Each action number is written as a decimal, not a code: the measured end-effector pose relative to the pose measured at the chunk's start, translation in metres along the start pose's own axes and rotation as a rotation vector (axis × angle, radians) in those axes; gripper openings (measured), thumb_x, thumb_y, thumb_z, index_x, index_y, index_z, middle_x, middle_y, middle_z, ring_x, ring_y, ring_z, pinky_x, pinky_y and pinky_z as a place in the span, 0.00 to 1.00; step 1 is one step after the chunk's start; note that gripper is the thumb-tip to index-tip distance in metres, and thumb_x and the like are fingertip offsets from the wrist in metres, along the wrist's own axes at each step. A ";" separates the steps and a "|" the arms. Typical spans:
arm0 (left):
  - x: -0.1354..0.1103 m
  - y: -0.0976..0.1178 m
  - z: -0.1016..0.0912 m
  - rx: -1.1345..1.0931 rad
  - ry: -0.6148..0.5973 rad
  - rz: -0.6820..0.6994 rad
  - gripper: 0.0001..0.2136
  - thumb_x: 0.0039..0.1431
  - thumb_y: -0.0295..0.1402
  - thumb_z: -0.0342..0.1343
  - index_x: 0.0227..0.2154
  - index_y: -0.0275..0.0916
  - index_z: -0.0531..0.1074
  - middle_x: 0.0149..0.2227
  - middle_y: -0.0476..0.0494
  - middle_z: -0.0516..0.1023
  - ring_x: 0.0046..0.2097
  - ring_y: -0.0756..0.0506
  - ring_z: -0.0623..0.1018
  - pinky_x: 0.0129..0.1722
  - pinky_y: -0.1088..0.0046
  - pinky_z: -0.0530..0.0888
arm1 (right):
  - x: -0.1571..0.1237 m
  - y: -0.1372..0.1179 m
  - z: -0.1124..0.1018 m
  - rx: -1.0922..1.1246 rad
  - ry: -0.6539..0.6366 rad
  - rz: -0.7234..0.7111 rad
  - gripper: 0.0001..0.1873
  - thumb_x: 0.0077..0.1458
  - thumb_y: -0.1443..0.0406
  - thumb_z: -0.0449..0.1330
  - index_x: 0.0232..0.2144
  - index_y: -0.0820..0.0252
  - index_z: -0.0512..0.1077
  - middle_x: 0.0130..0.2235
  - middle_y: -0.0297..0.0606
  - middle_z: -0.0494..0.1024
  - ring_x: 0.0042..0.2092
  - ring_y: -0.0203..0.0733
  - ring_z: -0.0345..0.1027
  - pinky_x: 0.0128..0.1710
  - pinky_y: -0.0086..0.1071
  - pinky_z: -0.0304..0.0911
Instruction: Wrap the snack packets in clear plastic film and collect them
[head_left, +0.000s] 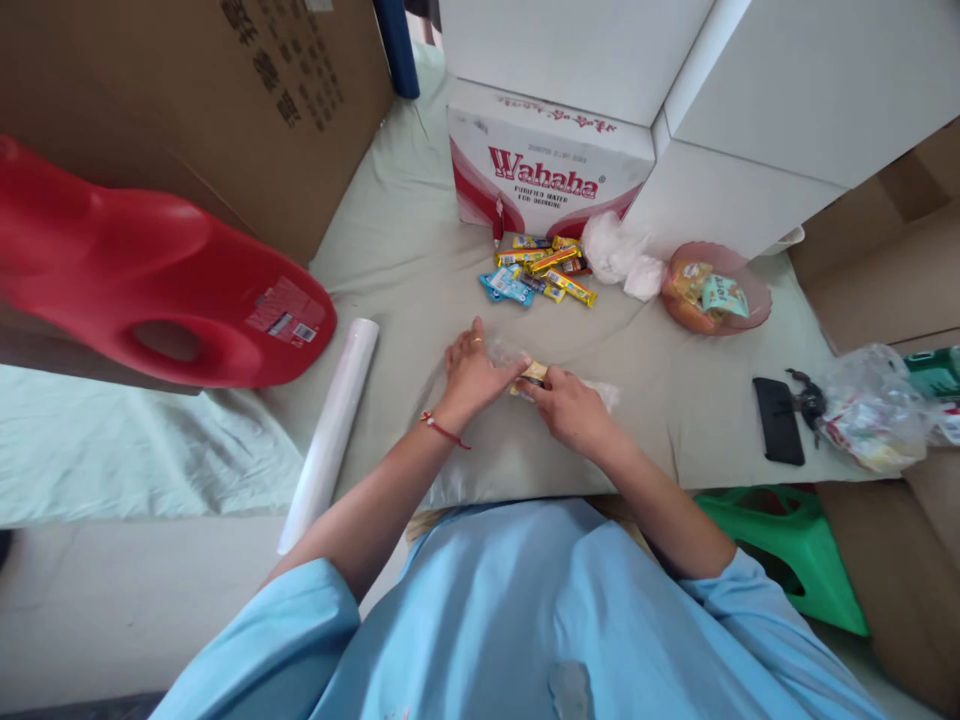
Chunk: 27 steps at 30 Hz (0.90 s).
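A small yellow wrapped snack bar [535,372] sits between my two hands, partly covered by fingers. My right hand [571,408] grips its near end with thumb and fingers closed. My left hand [474,375] lies at the left, fingers stretched forward, with its thumb reaching across to the bar. Thin clear plastic [504,350] shows beside the left fingers and spreads under both hands; its outline is hard to make out. Beyond the hands lies a pile of snack bars [551,262] in yellow, brown and blue wrappers.
A white plastic bundle [621,255] and a pink bowl [757,290] of packets stand right of the pile. Behind is a Wahaba-style carton [551,165]. A white roll [330,430] and red jug [187,290] are left; a black phone [778,420] and plastic bag [870,410] right.
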<state>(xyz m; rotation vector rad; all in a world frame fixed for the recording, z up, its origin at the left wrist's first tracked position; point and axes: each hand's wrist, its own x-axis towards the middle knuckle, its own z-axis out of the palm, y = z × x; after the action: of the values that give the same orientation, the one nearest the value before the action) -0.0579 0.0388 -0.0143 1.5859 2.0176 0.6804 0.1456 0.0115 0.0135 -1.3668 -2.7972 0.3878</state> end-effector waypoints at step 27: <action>-0.061 0.051 0.006 -0.075 -0.101 0.384 0.14 0.70 0.34 0.51 0.48 0.37 0.80 0.58 0.35 0.81 0.58 0.38 0.79 0.61 0.56 0.75 | -0.018 0.014 -0.012 0.535 0.039 -0.230 0.18 0.59 0.73 0.55 0.48 0.58 0.77 0.56 0.50 0.77 0.60 0.51 0.69 0.61 0.48 0.68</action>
<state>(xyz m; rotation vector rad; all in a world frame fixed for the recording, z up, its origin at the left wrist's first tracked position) -0.0040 -0.0097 0.0180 1.9417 1.6108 0.7858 0.1689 0.0077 0.0239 -0.9143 -2.5035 0.9917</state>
